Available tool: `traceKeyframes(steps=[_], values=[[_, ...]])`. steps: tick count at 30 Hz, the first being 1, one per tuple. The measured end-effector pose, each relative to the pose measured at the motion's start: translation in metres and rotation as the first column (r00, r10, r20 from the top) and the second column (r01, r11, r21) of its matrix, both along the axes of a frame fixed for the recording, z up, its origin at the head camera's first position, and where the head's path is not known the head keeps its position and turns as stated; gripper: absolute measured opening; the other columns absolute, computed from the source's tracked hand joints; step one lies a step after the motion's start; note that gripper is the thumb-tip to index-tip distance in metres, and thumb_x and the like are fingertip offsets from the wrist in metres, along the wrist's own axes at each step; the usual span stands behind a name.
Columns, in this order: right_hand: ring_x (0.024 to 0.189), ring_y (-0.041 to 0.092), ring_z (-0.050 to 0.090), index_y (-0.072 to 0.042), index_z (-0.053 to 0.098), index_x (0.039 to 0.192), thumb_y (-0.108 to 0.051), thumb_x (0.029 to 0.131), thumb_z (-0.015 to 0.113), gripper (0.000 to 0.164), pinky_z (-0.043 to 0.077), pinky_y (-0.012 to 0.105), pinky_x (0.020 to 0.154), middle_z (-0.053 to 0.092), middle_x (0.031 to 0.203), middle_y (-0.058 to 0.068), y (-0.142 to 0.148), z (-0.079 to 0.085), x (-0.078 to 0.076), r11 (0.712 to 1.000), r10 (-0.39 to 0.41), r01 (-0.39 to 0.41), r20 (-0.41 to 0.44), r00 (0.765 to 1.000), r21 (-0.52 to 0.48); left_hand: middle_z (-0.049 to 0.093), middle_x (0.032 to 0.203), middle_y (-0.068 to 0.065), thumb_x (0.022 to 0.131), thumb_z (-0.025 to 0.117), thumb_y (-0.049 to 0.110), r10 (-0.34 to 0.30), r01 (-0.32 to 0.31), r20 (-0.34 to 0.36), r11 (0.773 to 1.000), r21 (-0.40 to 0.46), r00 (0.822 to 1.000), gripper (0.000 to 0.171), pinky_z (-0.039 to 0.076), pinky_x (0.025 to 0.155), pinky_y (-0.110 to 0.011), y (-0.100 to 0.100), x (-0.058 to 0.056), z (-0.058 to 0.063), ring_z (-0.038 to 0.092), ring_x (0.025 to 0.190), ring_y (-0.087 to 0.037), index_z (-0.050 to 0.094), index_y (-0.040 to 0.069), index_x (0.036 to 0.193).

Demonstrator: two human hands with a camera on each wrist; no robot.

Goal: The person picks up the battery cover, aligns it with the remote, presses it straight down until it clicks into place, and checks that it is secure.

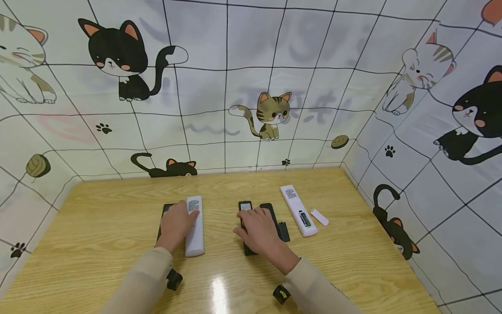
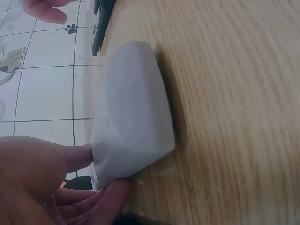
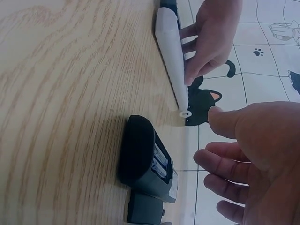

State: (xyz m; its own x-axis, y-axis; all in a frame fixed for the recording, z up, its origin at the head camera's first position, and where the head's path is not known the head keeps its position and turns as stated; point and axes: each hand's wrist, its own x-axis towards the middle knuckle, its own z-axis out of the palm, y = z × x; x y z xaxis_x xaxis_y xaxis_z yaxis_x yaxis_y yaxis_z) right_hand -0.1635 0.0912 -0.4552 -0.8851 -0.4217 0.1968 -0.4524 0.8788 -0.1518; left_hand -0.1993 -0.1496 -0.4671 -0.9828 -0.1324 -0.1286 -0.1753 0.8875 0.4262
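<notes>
In the head view my left hand [image 1: 176,226] grips the left white remote control [image 1: 195,240] near its far end, thumb on its labelled back. The left wrist view shows thumb and fingers on either side of that remote [image 2: 136,98]. A black remote [image 1: 166,207] lies partly hidden under this hand. My right hand [image 1: 259,230] is over a black remote [image 1: 245,205], fingers loosely bent and holding nothing. In the right wrist view this black remote [image 3: 136,150] has an open compartment with batteries [image 3: 160,161] in it, beside a black battery cover [image 3: 145,207].
Right of my right hand lie another black remote [image 1: 268,207] and a black cover [image 1: 284,232]. Farther right is a white remote [image 1: 295,207] with its battery compartment open, next to a white cover [image 1: 320,217]. Cat-print cloth walls [image 1: 204,96] border the wooden table [image 1: 102,218].
</notes>
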Motion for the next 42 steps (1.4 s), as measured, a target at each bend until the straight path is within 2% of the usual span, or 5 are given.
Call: traceKeyframes(steps=[7,14,23,28,42], values=[[0.099,0.022,0.058,-0.018,0.063,0.120,-0.041,0.092,0.065,0.037,0.040,0.046,0.097,0.069,0.092,-0.003,0.007,0.001,-0.001,0.999,-0.002,0.004,0.040,0.999,-0.048,0.067,0.100,-0.023,0.095,0.061,0.035,-0.020,0.020,-0.006,0.999,-0.043,1.000,0.056,0.043,0.048,-0.031,0.002,-0.001,-0.001,0.060,0.065,-0.022,0.052,-0.008,0.130],[0.102,0.025,0.058,-0.016,0.063,0.123,-0.039,0.093,0.065,0.038,0.038,0.050,0.099,0.068,0.092,-0.002,0.023,0.006,-0.007,0.996,-0.013,0.020,0.089,0.996,-0.081,0.058,0.128,-0.025,0.096,0.058,0.032,-0.050,0.039,-0.107,0.994,-0.106,0.993,0.053,0.054,0.064,-0.047,0.004,-0.005,-0.006,0.067,0.086,-0.037,0.049,0.000,0.138],[0.103,0.024,0.057,-0.016,0.062,0.124,-0.039,0.090,0.068,0.041,0.037,0.049,0.097,0.068,0.097,-0.002,0.053,0.012,-0.015,0.998,-0.059,0.062,0.091,0.994,-0.032,0.068,0.112,-0.013,0.094,0.061,0.027,-0.100,0.094,-0.239,0.995,-0.037,0.966,0.040,0.047,0.051,-0.036,0.021,-0.001,0.001,0.060,0.060,-0.020,0.058,0.009,0.130],[0.106,0.024,0.056,-0.018,0.064,0.122,-0.038,0.088,0.071,0.040,0.036,0.050,0.100,0.066,0.103,-0.002,0.065,0.013,-0.015,0.997,-0.071,0.067,0.088,0.994,0.041,0.069,0.108,-0.013,0.094,0.062,0.026,-0.142,0.149,-0.223,0.989,0.014,0.964,0.042,0.035,0.042,-0.029,0.038,0.001,0.006,0.046,0.045,-0.015,0.057,0.006,0.131],[0.100,0.023,0.051,-0.021,0.071,0.114,-0.046,0.077,0.079,0.046,0.036,0.047,0.098,0.062,0.101,0.000,0.073,0.001,-0.015,0.982,-0.042,0.029,0.068,0.997,0.186,0.070,0.094,-0.006,0.092,0.065,0.034,-0.186,0.196,-0.107,0.976,0.096,0.977,0.034,0.046,0.055,-0.033,0.084,-0.005,-0.007,0.059,0.068,-0.016,0.064,0.007,0.113]])
